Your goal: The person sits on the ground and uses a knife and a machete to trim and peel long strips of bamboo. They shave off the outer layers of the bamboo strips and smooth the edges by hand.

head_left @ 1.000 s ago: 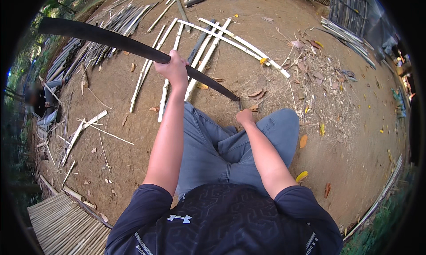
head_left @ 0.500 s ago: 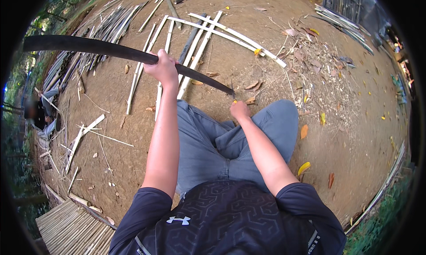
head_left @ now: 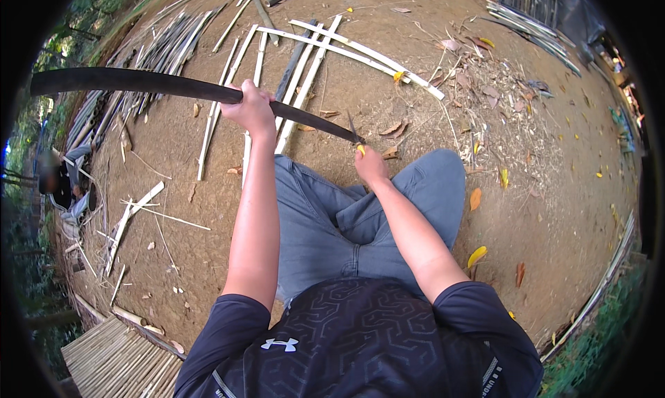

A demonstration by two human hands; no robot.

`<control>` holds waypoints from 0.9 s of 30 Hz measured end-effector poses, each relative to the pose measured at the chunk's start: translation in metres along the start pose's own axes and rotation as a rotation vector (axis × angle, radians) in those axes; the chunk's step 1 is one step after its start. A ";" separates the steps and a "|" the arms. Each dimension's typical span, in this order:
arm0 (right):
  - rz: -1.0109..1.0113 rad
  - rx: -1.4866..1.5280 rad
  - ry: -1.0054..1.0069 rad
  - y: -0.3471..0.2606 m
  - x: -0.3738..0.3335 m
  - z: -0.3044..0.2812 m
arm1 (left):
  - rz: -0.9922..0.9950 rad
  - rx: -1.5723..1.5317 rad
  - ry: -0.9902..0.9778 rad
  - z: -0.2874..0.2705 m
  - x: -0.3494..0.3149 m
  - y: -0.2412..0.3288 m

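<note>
A long, dark, flat strip, apparently split bamboo [head_left: 138,81], runs slantwise from the far left down to the front of my knees. My left hand [head_left: 251,112] is wrapped round it near its middle. At its near right end, my right hand [head_left: 372,165] grips a knife [head_left: 352,126] by its yellow handle. The thin blade points up and away, touching or lying very close to the strip's end; exactly how they meet is too small to tell. I sit with legs folded, and both hands are beyond my shins.
Pale split strips [head_left: 312,76] lie crossed on the dirt ahead. A pile of dark strips [head_left: 170,55] lies far left, near another person [head_left: 73,183]. Shavings and dry leaves [head_left: 492,93] litter the right. A slatted bamboo platform [head_left: 121,360] stands at the near left.
The strip's far left end has dipped, and its near end has shifted slightly left and up. My right hand has moved slightly away from me, with the knife blade now tilted further left.
</note>
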State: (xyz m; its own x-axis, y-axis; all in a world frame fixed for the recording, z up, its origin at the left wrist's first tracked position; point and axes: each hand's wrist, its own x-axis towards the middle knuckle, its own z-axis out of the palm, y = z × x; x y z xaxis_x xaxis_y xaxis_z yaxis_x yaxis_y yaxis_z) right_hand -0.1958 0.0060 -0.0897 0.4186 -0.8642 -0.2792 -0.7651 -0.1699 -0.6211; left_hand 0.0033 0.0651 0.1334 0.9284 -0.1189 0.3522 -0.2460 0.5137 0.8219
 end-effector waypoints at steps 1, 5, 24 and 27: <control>-0.032 0.015 0.006 -0.005 -0.003 -0.004 | -0.001 0.008 0.011 -0.001 0.000 -0.002; -0.103 0.040 0.027 -0.021 -0.018 -0.018 | -0.008 -0.001 0.003 -0.005 0.001 -0.005; -0.092 0.056 -0.047 -0.042 -0.032 -0.059 | -0.037 -0.003 -0.045 -0.008 0.003 -0.007; -0.200 0.026 0.054 -0.054 -0.045 -0.059 | -0.014 -0.026 -0.067 -0.003 0.007 -0.007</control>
State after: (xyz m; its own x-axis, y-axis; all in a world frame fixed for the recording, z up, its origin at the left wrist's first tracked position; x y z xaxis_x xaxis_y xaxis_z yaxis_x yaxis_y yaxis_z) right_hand -0.2024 0.0258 -0.0001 0.5336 -0.8387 -0.1088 -0.6557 -0.3290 -0.6795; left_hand 0.0124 0.0635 0.1285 0.9106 -0.1827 0.3707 -0.2249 0.5336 0.8153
